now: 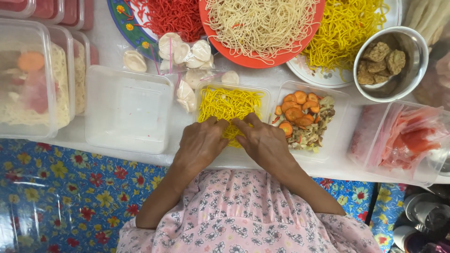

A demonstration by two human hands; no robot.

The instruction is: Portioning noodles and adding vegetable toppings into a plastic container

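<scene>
My left hand and my right hand rest side by side on a clear plastic box filled with yellow noodles. Fingertips of both hands press into the noodles at the near edge of the box. Neither hand lifts anything clear of the box. To the right stands another clear box with carrot slices and chopped mushrooms. An empty clear box sits just left of my left hand.
Behind are plates of red noodles, pale noodles on an orange plate and yellow noodles. A metal bowl holds brown patties. Small bags of white slices, filled boxes at left, a bagged red-food box at right.
</scene>
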